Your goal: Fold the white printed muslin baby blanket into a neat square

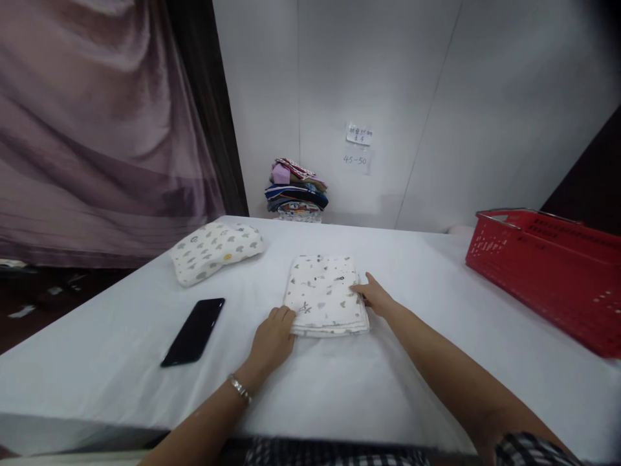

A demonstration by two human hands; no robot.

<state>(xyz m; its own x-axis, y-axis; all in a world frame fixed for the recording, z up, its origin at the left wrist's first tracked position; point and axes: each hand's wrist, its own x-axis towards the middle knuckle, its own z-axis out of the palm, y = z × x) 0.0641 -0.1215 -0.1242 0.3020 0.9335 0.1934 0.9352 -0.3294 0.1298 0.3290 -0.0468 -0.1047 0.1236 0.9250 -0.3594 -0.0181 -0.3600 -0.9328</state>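
A folded white cloth point(326, 291) with small grey and green prints lies flat on the white table in front of me, its layers showing along the near edge. My left hand point(274, 333) is closed at its near left corner, fingers together over the edge. At the right edge is my right hand point(376, 298), with one finger on top of the cloth, another sticking up, and the rest partly hidden against the side. Left of it lies a loosely heaped white cloth point(216, 251) with grey-green prints, apart from both hands.
A black phone point(194, 332) lies on the table point(121, 327) to the left. The red plastic basket point(543, 272) stands at the right. Folded fabrics point(297, 191) are stacked beyond the far edge, near paper signs point(358, 145) on the wall. A pinkish curtain point(97, 129) hangs at left.
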